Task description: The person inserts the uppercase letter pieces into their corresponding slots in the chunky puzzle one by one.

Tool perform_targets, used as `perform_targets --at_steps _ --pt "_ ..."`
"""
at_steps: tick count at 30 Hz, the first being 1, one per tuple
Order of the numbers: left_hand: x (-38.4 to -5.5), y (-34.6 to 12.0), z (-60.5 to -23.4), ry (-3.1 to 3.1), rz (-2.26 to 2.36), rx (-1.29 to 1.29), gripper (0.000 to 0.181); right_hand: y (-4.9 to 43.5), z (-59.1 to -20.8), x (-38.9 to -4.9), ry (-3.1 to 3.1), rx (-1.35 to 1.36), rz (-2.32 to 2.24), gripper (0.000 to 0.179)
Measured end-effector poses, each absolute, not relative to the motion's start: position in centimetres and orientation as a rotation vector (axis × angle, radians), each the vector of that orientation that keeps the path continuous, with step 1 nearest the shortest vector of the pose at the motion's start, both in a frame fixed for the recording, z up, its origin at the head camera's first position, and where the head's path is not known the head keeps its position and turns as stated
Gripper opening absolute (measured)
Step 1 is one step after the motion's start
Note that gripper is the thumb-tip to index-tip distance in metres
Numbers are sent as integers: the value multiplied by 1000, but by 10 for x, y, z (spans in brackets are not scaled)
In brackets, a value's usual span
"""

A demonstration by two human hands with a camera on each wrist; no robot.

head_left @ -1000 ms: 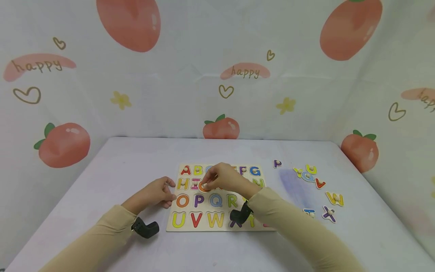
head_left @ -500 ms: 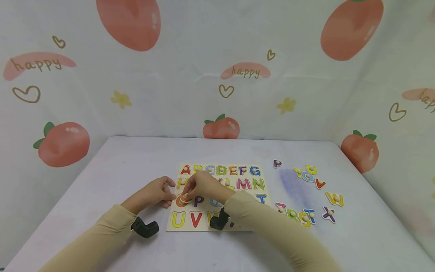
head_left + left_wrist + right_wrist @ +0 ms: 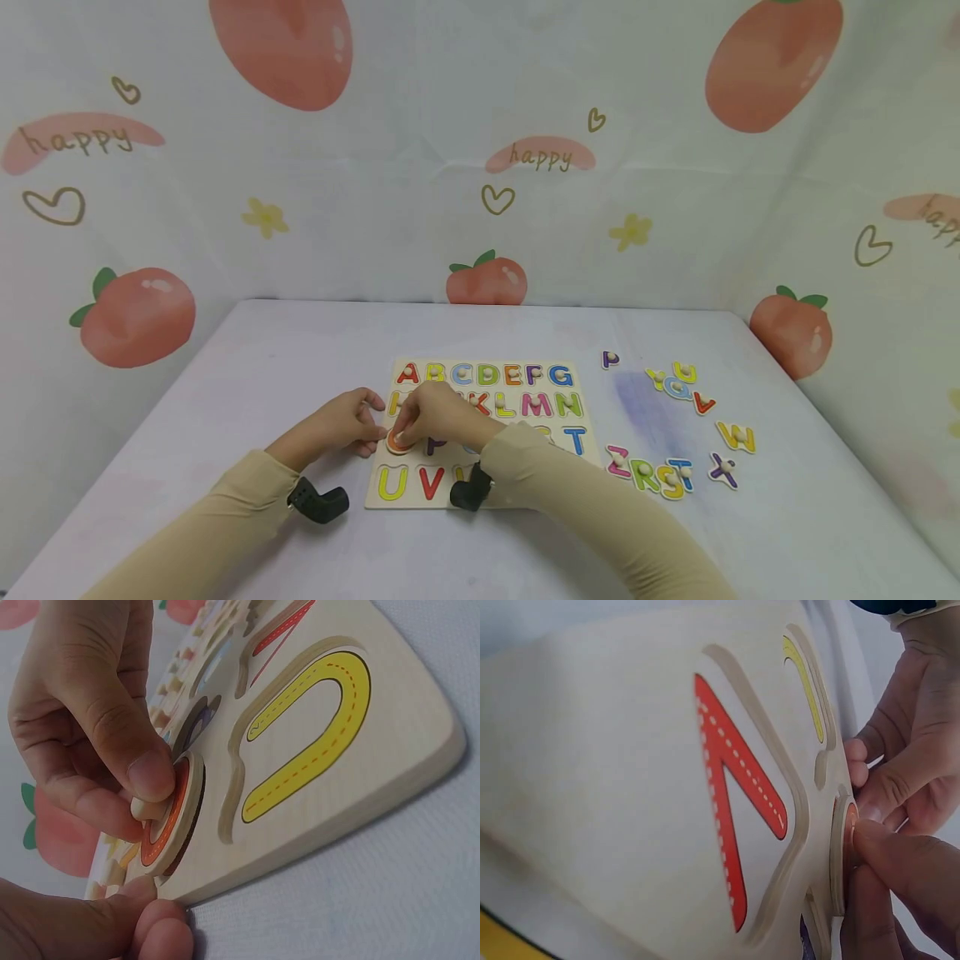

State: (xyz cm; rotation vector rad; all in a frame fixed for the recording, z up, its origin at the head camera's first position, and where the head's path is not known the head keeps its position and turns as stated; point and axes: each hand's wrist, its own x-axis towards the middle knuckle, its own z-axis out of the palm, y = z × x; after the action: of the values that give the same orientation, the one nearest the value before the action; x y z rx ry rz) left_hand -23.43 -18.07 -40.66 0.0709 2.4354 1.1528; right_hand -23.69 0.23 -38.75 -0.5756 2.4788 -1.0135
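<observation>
A wooden alphabet puzzle board [image 3: 480, 498] lies on the table. My right hand [image 3: 438, 414] pinches the small knob of an orange letter O piece [image 3: 178, 814] between thumb and fingers. The piece sits over the O slot at the board's left side, its rim still raised above the surface in the left wrist view. My left hand [image 3: 339, 425] holds the board's left edge beside that slot, thumb at the rim and other fingers curled. Near both hands are the yellow U recess [image 3: 349, 694] and red V recess [image 3: 724, 772].
Right of the board lie loose knobbed letters, among them a purple P [image 3: 610, 359], yellow W [image 3: 737, 437], purple X [image 3: 723, 471], pink Z [image 3: 618, 461] and green R [image 3: 644, 474]. Knobbed letters fill the board's upper rows. A printed cloth [image 3: 375, 208] hangs behind the table.
My right hand has carried the orange O piece from the second row left and nearer, down onto the O slot. The left hand has stayed at the board's edge.
</observation>
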Motion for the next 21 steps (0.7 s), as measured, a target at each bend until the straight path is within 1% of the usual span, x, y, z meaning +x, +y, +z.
perform_targets --at_steps 21 --pt "-233 -180 -405 2442 1148 85 43 -2 -389 -237 2506 -643 -979 7"
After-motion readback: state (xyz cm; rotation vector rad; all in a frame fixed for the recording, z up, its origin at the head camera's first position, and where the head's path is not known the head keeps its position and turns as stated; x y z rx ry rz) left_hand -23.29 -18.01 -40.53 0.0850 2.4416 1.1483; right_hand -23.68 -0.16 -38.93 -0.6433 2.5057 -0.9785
